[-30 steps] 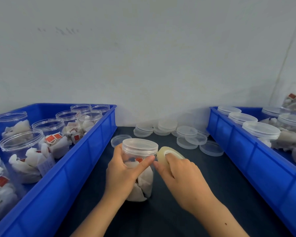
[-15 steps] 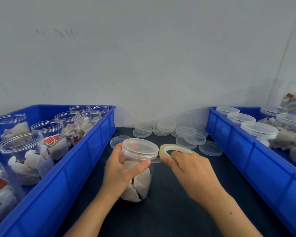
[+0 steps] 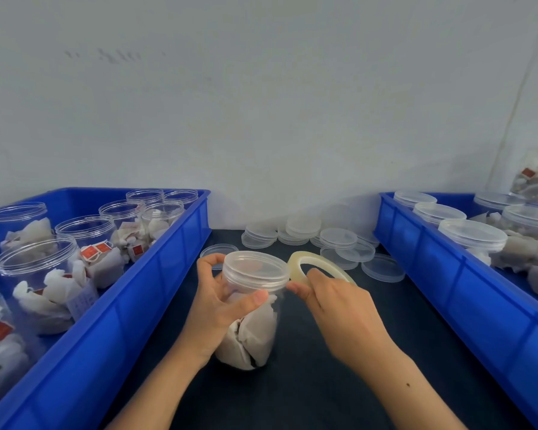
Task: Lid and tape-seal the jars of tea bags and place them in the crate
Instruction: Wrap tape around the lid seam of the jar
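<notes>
Jar (image 3: 255, 324) w/ lid (image 3: 255, 270) sits in the middle on the dark table (image 3: 339, 383). Left hand (image 3: 221, 302) wraps round it. Right hand (image 3: 339, 308) pinches the tape roll (image 3: 295, 268) just right of the lid. Blue crates left (image 3: 112, 330) & right (image 3: 466, 290), loose lids (image 3: 339, 240) far back.

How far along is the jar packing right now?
Done: lidded jars sit in the right crate. In hand: the left hand grips a lidded jar while the right hand holds the tape roll against its lid. Left: open jars in the left crate, spare lids waiting.
</notes>
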{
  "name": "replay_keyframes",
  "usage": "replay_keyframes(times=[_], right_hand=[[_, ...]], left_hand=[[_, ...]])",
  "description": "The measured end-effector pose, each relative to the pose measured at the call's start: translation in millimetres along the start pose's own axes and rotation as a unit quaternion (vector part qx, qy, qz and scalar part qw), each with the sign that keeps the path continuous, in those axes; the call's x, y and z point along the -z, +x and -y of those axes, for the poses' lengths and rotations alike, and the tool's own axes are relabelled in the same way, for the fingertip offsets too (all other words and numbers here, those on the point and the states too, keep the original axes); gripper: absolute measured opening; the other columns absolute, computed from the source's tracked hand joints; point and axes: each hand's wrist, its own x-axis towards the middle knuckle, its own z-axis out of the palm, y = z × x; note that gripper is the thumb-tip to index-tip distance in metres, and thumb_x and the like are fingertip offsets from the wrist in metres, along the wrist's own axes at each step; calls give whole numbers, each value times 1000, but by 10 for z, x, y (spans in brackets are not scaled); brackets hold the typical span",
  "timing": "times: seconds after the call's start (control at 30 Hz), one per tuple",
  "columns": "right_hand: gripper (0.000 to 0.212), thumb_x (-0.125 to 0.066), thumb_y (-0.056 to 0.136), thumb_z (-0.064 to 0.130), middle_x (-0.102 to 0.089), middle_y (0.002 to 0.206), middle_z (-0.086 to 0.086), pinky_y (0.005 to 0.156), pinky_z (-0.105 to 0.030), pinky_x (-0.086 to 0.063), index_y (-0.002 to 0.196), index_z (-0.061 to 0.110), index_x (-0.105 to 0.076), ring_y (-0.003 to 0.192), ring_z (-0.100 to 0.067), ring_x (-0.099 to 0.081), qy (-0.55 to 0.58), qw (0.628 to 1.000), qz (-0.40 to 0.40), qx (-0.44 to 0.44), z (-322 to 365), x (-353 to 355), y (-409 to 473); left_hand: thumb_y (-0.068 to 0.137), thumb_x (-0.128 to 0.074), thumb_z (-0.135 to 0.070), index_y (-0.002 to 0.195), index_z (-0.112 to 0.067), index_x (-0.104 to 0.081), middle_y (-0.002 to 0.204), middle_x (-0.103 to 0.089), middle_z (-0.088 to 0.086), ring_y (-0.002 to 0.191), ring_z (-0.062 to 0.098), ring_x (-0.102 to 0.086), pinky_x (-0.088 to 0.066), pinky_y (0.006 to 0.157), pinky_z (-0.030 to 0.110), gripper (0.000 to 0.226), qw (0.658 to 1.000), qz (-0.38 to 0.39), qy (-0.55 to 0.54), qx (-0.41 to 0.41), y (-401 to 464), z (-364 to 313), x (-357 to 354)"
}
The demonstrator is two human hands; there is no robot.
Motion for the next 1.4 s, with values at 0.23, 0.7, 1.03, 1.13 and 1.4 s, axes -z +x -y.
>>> replay_keyframes(times=[0.23, 0.7, 1.03, 1.13, 1.4], right_hand=[[43, -16, 98, 49, -40, 75, 7, 45, -24, -20, 120, 21, -40, 54, -11, -35, -29, 999, -20, -42, 87, -2, -35], [33, -27, 97, 55, -47, 64, 7, 47, -23, -27, 84, 24, -30, 55, -11, -45, 200, 979, -32, -29, 329, 24, -127], [45, -24, 84, 71, -44, 57, 5, 51, -22, -28, 61, 32, -24, 57, -13, -44, 129, 988, -81, 10, 3, 151, -93], [45, -31, 87, 68, -44, 58, 5, 52, -22, -28, 62, 32, -27, 59, -13, -44, 150, 985, -81, -9, -3, 122, -74], [62, -28, 69, 80, -43, 53, 4, 51, -26, -30, 66, 20, -44, 53, -11, -37, 245, 964, -76, -74, -85, 130, -51]], left_hand=[[64, -74, -46, 112, -22, -46, 111, -66, -14, 105, 3, -64, -51, 80, 14, 60, 1000, 6, 4, -18, -32, -26, -22], [49, -82, -56, 110, -37, -52, 108, -66, -21, 101, 2, -65, -52, 78, 17, 70, 994, -105, 27, -33, -84, -5, -153], [41, -84, -55, 110, -32, -53, 106, -66, -19, 100, -1, -64, -51, 79, 19, 79, 989, -128, 53, -45, -51, -30, -72], [42, -84, -53, 110, -30, -54, 106, -65, -21, 99, -2, -63, -51, 76, 14, 78, 991, -107, 59, -52, -55, -66, -84], [45, -84, -45, 113, -22, -53, 103, -66, -16, 98, 1, -64, -50, 77, 11, 78, 995, -55, 28, -73, -34, -182, -120]])
